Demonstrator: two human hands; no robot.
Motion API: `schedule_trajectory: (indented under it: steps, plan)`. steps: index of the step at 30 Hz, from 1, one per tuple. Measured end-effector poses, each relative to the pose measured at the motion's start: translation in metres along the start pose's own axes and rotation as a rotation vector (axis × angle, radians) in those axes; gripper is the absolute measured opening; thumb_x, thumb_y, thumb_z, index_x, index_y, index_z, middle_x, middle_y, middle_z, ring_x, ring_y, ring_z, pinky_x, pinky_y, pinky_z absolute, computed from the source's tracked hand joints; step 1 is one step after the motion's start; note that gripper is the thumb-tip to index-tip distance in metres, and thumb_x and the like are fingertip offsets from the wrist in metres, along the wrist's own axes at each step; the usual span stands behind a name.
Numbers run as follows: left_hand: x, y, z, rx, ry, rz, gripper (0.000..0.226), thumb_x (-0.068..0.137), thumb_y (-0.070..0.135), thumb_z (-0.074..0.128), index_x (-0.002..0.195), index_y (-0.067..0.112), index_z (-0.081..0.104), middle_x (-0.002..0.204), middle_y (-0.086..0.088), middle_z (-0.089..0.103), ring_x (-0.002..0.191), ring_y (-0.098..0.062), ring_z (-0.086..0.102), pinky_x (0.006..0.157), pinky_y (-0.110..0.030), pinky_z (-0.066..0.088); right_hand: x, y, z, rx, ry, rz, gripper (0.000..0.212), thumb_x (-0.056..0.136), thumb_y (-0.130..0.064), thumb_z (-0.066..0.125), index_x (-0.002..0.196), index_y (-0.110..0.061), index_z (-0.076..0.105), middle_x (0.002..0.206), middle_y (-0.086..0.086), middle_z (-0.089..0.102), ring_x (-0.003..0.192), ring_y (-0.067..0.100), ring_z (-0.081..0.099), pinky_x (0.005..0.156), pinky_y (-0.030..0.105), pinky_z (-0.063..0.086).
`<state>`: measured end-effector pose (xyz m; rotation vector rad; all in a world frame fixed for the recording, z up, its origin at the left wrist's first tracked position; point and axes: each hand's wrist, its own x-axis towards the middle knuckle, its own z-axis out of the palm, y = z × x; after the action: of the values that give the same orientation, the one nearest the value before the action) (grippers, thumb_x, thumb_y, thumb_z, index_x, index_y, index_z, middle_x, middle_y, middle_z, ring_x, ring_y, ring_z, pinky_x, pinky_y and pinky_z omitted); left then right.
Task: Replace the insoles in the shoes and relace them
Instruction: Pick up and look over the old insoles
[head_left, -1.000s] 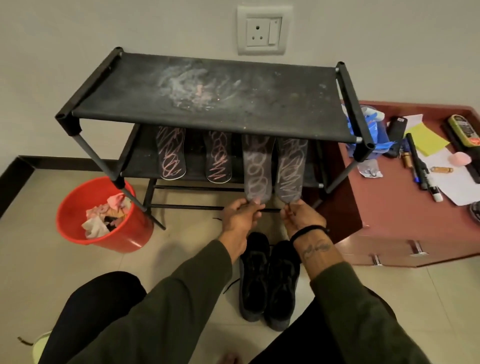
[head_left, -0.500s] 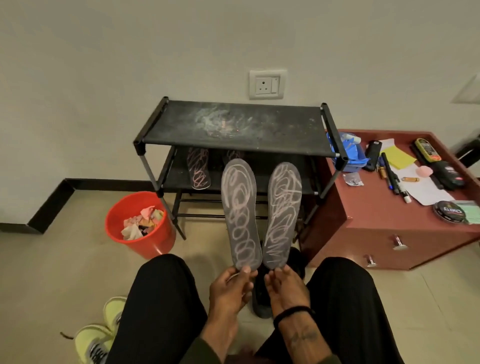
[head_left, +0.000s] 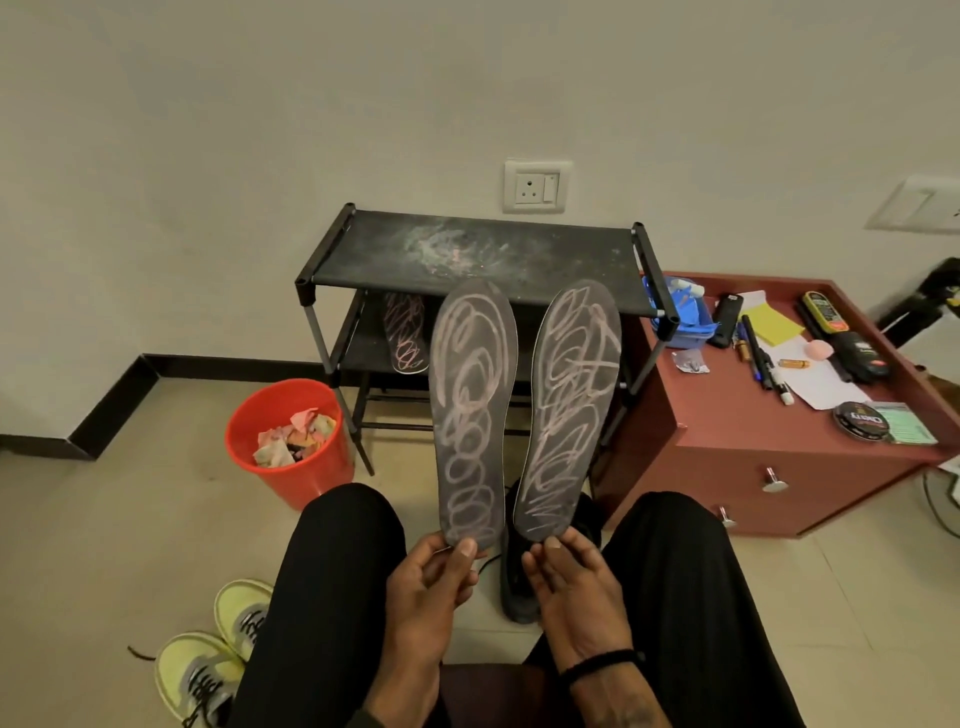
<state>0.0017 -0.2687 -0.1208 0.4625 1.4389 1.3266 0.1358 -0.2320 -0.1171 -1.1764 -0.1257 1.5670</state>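
My left hand (head_left: 434, 582) pinches the heel of a dark grey insole (head_left: 470, 410) covered in pale scribbles, held upright. My right hand (head_left: 574, 587) grips the heel of a second scribbled insole (head_left: 571, 410) beside it. Both insoles stand side by side in front of me, above my knees. A pair of black shoes (head_left: 514, 577) sits on the floor between my legs, mostly hidden by the insoles and hands. Another scribbled insole (head_left: 405, 332) lies on the lower shelf of the black shoe rack (head_left: 483, 252).
A red bucket (head_left: 291, 441) with crumpled scraps stands left of the rack. A red-brown drawer cabinet (head_left: 753, 441) at right carries pens, a polish tin and papers. Yellow-green sneakers (head_left: 218, 654) lie on the floor by my left leg.
I pulled the two insoles off the rack's lower shelf and leaned back, raising them upright in front of me; they are now closer and higher than half a second ago.
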Motion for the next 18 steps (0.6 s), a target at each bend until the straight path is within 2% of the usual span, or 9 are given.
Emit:
schedule_trajectory:
  steps: [7,11,14,16,18]
  plan:
    - [0.004,-0.011,0.003,-0.008,0.040,-0.019,0.016,0.095,0.019,0.070,0.108,0.010,0.071,0.094,-0.007,0.079,0.080,-0.018,0.067,0.078,-0.033,0.056,0.011,0.018,-0.004,-0.014,0.015,0.092,0.016,0.096,0.008,0.053,0.102,-0.004,0.061,0.080,0.010,0.064,0.077,0.021,0.062,0.076,0.034,0.054]
    - [0.011,-0.014,0.006,-0.028,0.049,-0.079,0.015,0.097,0.020,0.068,0.107,0.009,0.070,0.095,-0.005,0.079,0.088,-0.019,0.070,0.082,-0.032,0.056,0.023,0.030,-0.004,-0.063,0.026,0.172,0.015,0.096,0.006,0.054,0.095,-0.006,0.061,0.077,0.009,0.063,0.073,0.019,0.063,0.069,0.031,0.057]
    - [0.022,-0.017,0.010,-0.030,0.091,-0.112,0.013,0.097,0.019,0.069,0.105,0.010,0.070,0.093,-0.004,0.080,0.092,-0.020,0.071,0.085,-0.033,0.057,0.032,0.038,-0.005,-0.109,0.047,0.209,0.016,0.096,0.006,0.053,0.093,-0.006,0.062,0.074,0.007,0.064,0.070,0.017,0.062,0.071,0.032,0.057]
    - [0.031,-0.024,0.012,-0.018,0.136,-0.142,0.010,0.096,0.019,0.070,0.102,0.011,0.070,0.091,-0.004,0.080,0.088,-0.018,0.071,0.081,-0.032,0.057,0.039,0.043,-0.004,-0.142,0.101,0.212,0.018,0.096,0.006,0.051,0.091,-0.006,0.064,0.072,0.006,0.062,0.068,0.016,0.060,0.068,0.031,0.056]
    - [0.042,-0.033,0.015,-0.012,0.200,-0.172,0.007,0.096,0.016,0.071,0.098,0.010,0.070,0.088,-0.005,0.079,0.077,-0.016,0.069,0.070,-0.027,0.056,0.047,0.047,0.000,-0.175,0.173,0.204,0.022,0.096,0.007,0.048,0.088,-0.006,0.065,0.071,0.006,0.060,0.065,0.016,0.057,0.063,0.030,0.053]
